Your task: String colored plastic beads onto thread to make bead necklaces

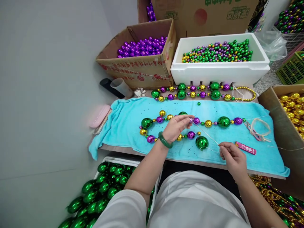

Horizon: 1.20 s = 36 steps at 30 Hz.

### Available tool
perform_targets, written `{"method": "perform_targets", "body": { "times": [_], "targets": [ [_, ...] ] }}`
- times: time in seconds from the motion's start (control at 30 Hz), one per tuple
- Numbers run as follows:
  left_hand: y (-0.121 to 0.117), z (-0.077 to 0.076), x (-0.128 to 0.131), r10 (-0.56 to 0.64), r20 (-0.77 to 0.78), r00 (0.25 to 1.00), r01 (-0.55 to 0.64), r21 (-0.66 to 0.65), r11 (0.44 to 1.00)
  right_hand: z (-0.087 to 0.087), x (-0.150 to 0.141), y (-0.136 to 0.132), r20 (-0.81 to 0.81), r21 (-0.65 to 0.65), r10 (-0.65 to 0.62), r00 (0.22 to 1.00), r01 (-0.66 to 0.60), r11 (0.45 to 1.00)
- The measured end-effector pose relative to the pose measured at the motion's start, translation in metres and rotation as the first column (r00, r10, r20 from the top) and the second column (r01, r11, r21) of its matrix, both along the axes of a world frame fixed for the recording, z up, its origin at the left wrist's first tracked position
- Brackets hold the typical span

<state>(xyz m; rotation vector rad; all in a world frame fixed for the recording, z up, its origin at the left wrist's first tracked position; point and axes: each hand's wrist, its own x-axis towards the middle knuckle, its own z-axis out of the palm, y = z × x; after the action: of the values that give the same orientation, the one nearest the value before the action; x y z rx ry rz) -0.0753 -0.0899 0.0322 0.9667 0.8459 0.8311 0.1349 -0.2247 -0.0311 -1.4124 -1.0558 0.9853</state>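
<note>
Left hand [177, 126] pinches bead [191, 120], right hand [234, 158] pinches thread [209, 136] (over the towel's front edge [266, 166])

Bench [111, 148] mostly covered by turquoise towel [125, 126].
Beaded strand [181, 94] laid behind it; black tube [109, 87], translucent tube [122, 88] set at far left.

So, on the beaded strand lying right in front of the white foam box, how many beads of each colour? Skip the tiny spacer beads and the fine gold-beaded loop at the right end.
Green beads: 5
Purple beads: 5
Gold beads: 5
Total: 15
</note>
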Motion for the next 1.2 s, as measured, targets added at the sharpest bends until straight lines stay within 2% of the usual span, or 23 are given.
{"method": "perform_targets", "body": {
  "times": [0.07, 0.1, 0.13, 0.17, 0.2, 0.23, 0.27, 0.3, 0.33, 0.37, 0.4, 0.47, 0.5, 0.53, 0.57, 0.6, 0.63, 0.67, 0.7, 0.77, 0.83, 0.97, 1.2],
  "targets": [
    [0.002, 0.003, -0.003, -0.136, -0.184, 0.973, 0.158, 0.111, 0.981, -0.001, 0.0, 0.003, -0.074, -0.042, 0.008, 0.997, -0.011, 0.999],
    [0.006, 0.005, -0.008, -0.146, -0.323, 0.935, 0.212, 0.183, 0.96, -0.001, 0.0, 0.004, -0.117, -0.059, 0.004, 0.993, -0.011, 0.998],
    [0.014, 0.007, -0.015, -0.079, -0.482, 0.873, 0.231, 0.264, 0.937, -0.001, 0.0, 0.006, -0.157, -0.072, -0.003, 0.988, -0.008, 0.997],
    [0.025, 0.007, -0.025, 0.049, -0.633, 0.772, 0.23, 0.351, 0.908, -0.001, -0.001, 0.007, -0.189, -0.081, -0.012, 0.982, -0.003, 0.997],
    [0.037, 0.007, -0.036, 0.235, -0.753, 0.614, 0.205, 0.44, 0.874, -0.001, 0.0, 0.007, -0.212, -0.085, -0.023, 0.977, 0.005, 0.996],
    [0.051, 0.005, -0.049, 0.392, -0.818, 0.42, 0.185, 0.5, 0.846, -0.001, 0.0, 0.008, -0.228, -0.088, -0.029, 0.973, 0.01, 0.996],
    [0.066, 0.002, -0.062, 0.434, -0.867, 0.244, 0.22, 0.486, 0.846, -0.001, 0.001, 0.009, -0.236, -0.09, -0.036, 0.971, 0.015, 0.996],
    [0.079, -0.003, -0.075, 0.407, -0.907, 0.107, 0.246, 0.421, 0.873, -0.001, 0.001, 0.009, -0.239, -0.091, -0.043, 0.97, 0.022, 0.996],
    [0.092, -0.007, -0.086, 0.335, -0.942, 0.021, 0.255, 0.329, 0.909, -0.002, 0.002, 0.009, -0.237, -0.091, -0.048, 0.97, 0.026, 0.995],
    [0.102, -0.012, -0.095, 0.254, -0.967, -0.013, 0.254, 0.243, 0.936, -0.002, 0.002, 0.01, -0.232, -0.09, -0.053, 0.971, 0.033, 0.995],
    [0.109, -0.017, -0.101, 0.186, -0.982, -0.018, 0.249, 0.176, 0.952, -0.003, 0.002, 0.01, -0.225, -0.088, -0.057, 0.973, 0.038, 0.995],
    [0.117, -0.022, -0.105, 0.125, -0.992, 0.004, 0.248, 0.122, 0.961, -0.004, 0.001, 0.01, -0.207, -0.083, -0.062, 0.976, 0.046, 0.995],
    [0.117, -0.023, -0.103, 0.145, -0.988, 0.052, 0.228, 0.153, 0.962, -0.004, 0.0, 0.01, -0.197, -0.079, -0.064, 0.978, 0.049, 0.996],
    [0.115, -0.021, -0.099, 0.186, -0.972, 0.146, 0.175, 0.21, 0.962, -0.005, -0.001, 0.01, -0.187, -0.075, -0.065, 0.98, 0.051, 0.996],
    [0.11, -0.019, -0.092, 0.227, -0.927, 0.299, 0.083, 0.262, 0.961, -0.004, -0.003, 0.01, -0.175, -0.071, -0.065, 0.982, 0.053, 0.996],
    [0.102, -0.015, -0.084, 0.256, -0.828, 0.499, -0.04, 0.273, 0.961, -0.004, -0.005, 0.01, -0.164, -0.067, -0.062, 0.985, 0.052, 0.996],
    [0.093, -0.011, -0.074, 0.276, -0.655, 0.703, -0.169, 0.224, 0.96, -0.003, -0.007, 0.01, -0.151, -0.061, -0.06, 0.987, 0.051, 0.997],
    [0.083, -0.006, -0.063, 0.259, -0.429, 0.865, -0.238, 0.102, 0.966, -0.002, -0.009, 0.009, -0.136, -0.053, -0.056, 0.989, 0.049, 0.997],
    [0.073, -0.002, -0.052, 0.216, -0.215, 0.952, -0.229, -0.036, 0.973, -0.001, -0.01, 0.009, -0.119, -0.043, -0.048, 0.992, 0.043, 0.998],
    [0.053, 0.005, -0.03, 0.186, 0.078, 0.98, -0.164, -0.224, 0.961, 0.001, -0.013, 0.01, -0.084, -0.02, -0.03, 0.996, 0.029, 0.999],
    [0.037, 0.009, -0.013, 0.207, 0.218, 0.954, -0.131, -0.321, 0.938, 0.003, -0.015, 0.01, -0.055, 0.004, -0.013, 0.998, 0.013, 1.0],
    [0.025, 0.009, 0.003, 0.265, 0.315, 0.911, -0.123, -0.406, 0.905, 0.003, -0.012, 0.01, -0.023, 0.023, -0.01, 1.0, 0.01, 1.0],
    [0.023, 0.012, 0.006, 0.329, 0.351, 0.877, -0.144, -0.462, 0.875, -0.002, -0.008, 0.008, -0.007, 0.012, -0.002, 1.0, 0.002, 1.0]
  ]
}}
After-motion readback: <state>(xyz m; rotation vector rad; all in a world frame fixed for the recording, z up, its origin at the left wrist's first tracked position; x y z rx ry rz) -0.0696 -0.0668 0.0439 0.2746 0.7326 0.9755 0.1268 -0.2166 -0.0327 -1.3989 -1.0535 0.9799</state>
